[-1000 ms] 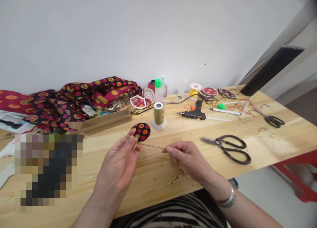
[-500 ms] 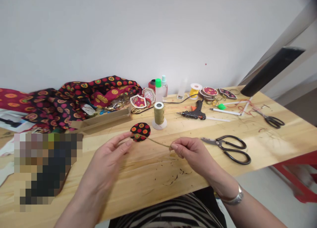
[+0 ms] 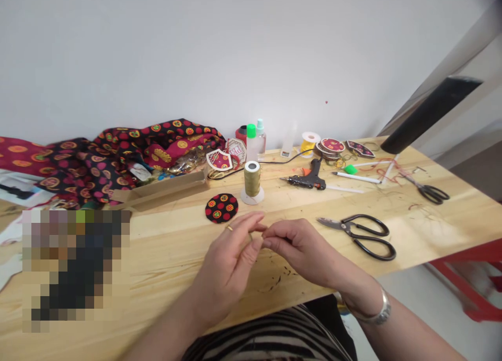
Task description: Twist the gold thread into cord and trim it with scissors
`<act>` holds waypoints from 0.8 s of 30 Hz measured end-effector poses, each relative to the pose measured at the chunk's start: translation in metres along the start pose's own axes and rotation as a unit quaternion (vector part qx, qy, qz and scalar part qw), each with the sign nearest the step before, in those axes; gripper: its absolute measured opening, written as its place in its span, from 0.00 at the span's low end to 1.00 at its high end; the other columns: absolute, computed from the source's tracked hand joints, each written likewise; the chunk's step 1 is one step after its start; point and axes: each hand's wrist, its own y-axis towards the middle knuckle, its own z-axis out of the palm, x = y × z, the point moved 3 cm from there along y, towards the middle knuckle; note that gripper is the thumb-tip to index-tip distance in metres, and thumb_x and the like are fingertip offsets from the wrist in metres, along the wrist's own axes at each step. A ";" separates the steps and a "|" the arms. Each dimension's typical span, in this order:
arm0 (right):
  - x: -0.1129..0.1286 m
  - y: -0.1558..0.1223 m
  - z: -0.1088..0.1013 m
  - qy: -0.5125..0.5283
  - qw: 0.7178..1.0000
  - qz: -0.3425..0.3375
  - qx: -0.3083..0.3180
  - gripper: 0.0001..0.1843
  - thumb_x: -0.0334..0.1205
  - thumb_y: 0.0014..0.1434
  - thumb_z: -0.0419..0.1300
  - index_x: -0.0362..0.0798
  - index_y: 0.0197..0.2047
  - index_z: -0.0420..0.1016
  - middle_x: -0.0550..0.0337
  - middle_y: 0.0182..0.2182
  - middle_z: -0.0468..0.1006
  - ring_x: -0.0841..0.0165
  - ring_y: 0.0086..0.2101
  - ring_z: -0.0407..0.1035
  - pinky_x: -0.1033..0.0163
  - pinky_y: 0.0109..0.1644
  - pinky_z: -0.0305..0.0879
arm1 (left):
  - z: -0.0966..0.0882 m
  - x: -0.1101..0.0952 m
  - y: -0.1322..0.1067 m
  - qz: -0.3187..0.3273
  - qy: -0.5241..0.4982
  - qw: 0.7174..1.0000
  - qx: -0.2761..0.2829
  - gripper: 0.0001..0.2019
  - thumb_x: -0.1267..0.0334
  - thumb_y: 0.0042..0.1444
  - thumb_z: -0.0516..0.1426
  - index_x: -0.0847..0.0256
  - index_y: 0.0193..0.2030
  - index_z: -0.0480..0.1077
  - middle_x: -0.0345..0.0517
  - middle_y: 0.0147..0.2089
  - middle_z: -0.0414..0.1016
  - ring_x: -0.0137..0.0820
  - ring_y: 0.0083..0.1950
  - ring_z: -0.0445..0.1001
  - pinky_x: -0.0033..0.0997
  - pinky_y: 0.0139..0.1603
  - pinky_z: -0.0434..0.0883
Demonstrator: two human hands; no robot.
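Observation:
My left hand (image 3: 229, 264) and my right hand (image 3: 304, 246) meet fingertip to fingertip above the table's front part. A thin olive cord (image 3: 251, 236) shows briefly between the thumb and fingers of my left hand; most of it is hidden. My right hand pinches it with thumb and forefinger. Just beyond the hands lies a round black fabric disc (image 3: 221, 208) with red and yellow flower dots. The spool of olive thread (image 3: 252, 180) stands upright beside the disc. Large black-handled scissors (image 3: 358, 233) lie to the right of my right hand.
A glue gun (image 3: 309, 178) rests behind the scissors. An open cardboard box (image 3: 168, 191) and bunched patterned fabric (image 3: 157, 136) occupy the back left. Bottles (image 3: 251, 144) stand near the wall, and smaller scissors (image 3: 429, 192) lie far right. Dark scraps (image 3: 276, 280) are scattered near the front edge.
My left hand has moved right, away from the fabric disc, to my right hand. The cord stretched between them before is now mostly hidden in the fingers. The disc lies uncovered.

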 end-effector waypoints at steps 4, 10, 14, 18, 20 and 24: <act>0.000 0.001 -0.001 0.006 1.000 -0.002 0.018 0.13 0.33 0.62 0.52 0.45 0.30 0.76 0.63 0.26 0.75 0.73 0.28 0.66 0.69 0.34 0.60 | 0.003 0.007 -0.005 0.010 0.083 0.993 0.086 0.23 0.71 0.56 0.54 0.56 0.59 0.65 0.49 0.56 0.71 0.39 0.54 0.70 0.36 0.55 0.65; -0.002 0.003 0.001 0.000 1.000 -0.005 0.025 0.12 0.31 0.61 0.52 0.45 0.34 0.77 0.61 0.31 0.79 0.72 0.31 0.70 0.69 0.37 0.62 | 0.005 0.013 -0.010 0.070 0.220 0.965 0.122 0.20 0.71 0.61 0.46 0.66 0.60 0.60 0.55 0.51 0.74 0.34 0.49 0.73 0.35 0.49 0.70; -0.003 0.003 0.001 -0.008 0.999 -0.002 0.032 0.12 0.30 0.61 0.52 0.46 0.34 0.77 0.62 0.31 0.80 0.72 0.32 0.71 0.69 0.37 0.62 | 0.007 0.016 -0.011 0.112 0.250 0.955 0.110 0.18 0.74 0.61 0.46 0.67 0.57 0.62 0.54 0.46 0.76 0.33 0.44 0.75 0.31 0.45 0.71; -0.006 0.001 0.000 -0.041 0.999 0.011 0.034 0.12 0.31 0.60 0.53 0.46 0.33 0.78 0.61 0.31 0.81 0.72 0.30 0.71 0.69 0.36 0.62 | 0.009 0.018 -0.011 0.100 0.249 0.958 0.102 0.15 0.74 0.60 0.47 0.65 0.53 0.65 0.50 0.41 0.77 0.31 0.40 0.75 0.28 0.40 0.70; -0.007 0.001 -0.003 -0.067 0.997 0.020 0.021 0.11 0.33 0.60 0.54 0.46 0.33 0.78 0.61 0.29 0.81 0.72 0.29 0.71 0.68 0.34 0.62 | 0.009 0.019 -0.011 0.076 0.240 0.963 0.099 0.14 0.73 0.60 0.47 0.62 0.49 0.67 0.46 0.37 0.77 0.30 0.37 0.74 0.27 0.38 0.69; -0.008 0.002 -0.008 -0.098 0.995 0.027 -0.002 0.09 0.35 0.59 0.56 0.47 0.32 0.79 0.63 0.28 0.80 0.73 0.27 0.71 0.69 0.32 0.61 | 0.008 0.022 -0.011 0.015 0.210 0.973 0.093 0.10 0.70 0.61 0.48 0.59 0.40 0.70 0.39 0.30 0.74 0.27 0.31 0.72 0.25 0.34 0.66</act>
